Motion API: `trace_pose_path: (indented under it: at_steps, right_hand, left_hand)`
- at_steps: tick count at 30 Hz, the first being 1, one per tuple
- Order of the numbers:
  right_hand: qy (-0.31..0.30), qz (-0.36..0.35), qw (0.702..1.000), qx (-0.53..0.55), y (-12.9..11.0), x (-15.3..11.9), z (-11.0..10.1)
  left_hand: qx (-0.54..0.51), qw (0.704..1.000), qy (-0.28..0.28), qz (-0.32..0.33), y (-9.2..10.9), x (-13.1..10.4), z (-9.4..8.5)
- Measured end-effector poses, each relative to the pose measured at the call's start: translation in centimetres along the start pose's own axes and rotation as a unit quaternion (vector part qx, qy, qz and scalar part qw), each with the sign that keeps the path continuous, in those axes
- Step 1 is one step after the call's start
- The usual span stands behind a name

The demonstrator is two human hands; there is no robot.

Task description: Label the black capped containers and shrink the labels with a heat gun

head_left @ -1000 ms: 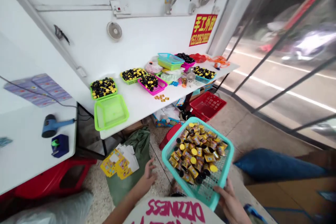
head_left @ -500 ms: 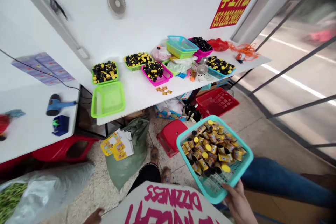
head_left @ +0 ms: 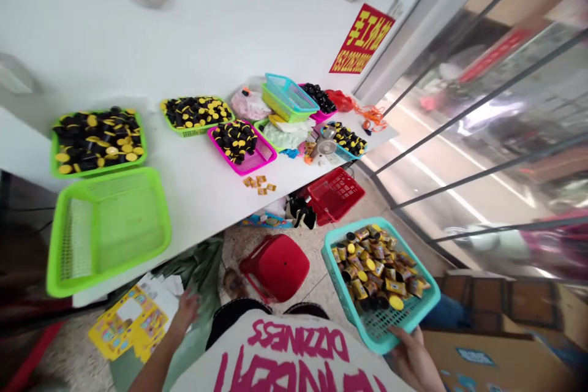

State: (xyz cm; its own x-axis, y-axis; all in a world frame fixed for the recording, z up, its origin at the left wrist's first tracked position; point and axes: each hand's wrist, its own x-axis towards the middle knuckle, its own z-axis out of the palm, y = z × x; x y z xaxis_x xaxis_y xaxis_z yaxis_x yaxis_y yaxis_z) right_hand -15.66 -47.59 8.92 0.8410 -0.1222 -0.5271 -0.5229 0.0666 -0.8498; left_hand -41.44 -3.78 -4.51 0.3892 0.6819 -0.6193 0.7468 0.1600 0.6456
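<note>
At the lower right, my right hand (head_left: 408, 352) grips the near edge of a turquoise basket (head_left: 337, 282), its thumb over the rim. Small labelled black-and-yellow cylinders (head_left: 376, 266) fill most of that basket. My left hand (head_left: 187, 309) hangs at the lower left, holding nothing, fingers apart though blurred, over yellow and white printed sheets (head_left: 131, 321) and a dark green sack (head_left: 204, 269). On the white table (head_left: 193, 196) lie a green basket with nothing in it (head_left: 124, 220), a full green basket of black and yellow pieces (head_left: 98, 141), and a few loose golden labels (head_left: 260, 185).
A red stool (head_left: 280, 266) stands before me by the table edge. Farther along the table are a magenta basket (head_left: 257, 159) and stacked baskets (head_left: 289, 98). A red crate (head_left: 335, 193) is on the floor; cardboard boxes (head_left: 500, 355) are at the right.
The table and red stool appear nearer as the view has shifted. My left hand has come up and forward over the sheets. The turquoise basket remains in my right hand.
</note>
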Motion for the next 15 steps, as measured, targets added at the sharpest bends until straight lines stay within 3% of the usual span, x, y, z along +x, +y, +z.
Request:
trace_pose_path:
  at_steps: [3, 5, 8, 12, 15]
  right_hand:
    - [-0.003, -0.030, 1.000, -0.008, -1.8, -0.5, 3.3]
    - [-0.031, -0.042, 0.998, -0.019, -3.0, -0.9, 5.8]
    - [-0.099, -0.055, 0.993, -0.037, -5.0, -1.4, 10.6]
    - [-0.249, -0.056, 0.965, -0.068, -7.3, -1.4, 18.9]
    - [-0.380, -0.041, 0.916, -0.119, -7.6, -0.7, 25.7]
  left_hand:
    - [-0.059, 0.995, -0.079, -0.004, 2.7, 5.2, -1.4]
    - [-0.096, 0.985, -0.140, 0.043, 5.7, 6.6, -1.4]
    - [-0.133, 0.942, -0.248, 0.181, 11.7, 6.2, -1.3]
    - [-0.189, 0.913, -0.251, 0.261, 19.3, 4.4, -3.2]
    - [-0.247, 0.890, -0.262, 0.279, 20.8, 3.3, -6.3]
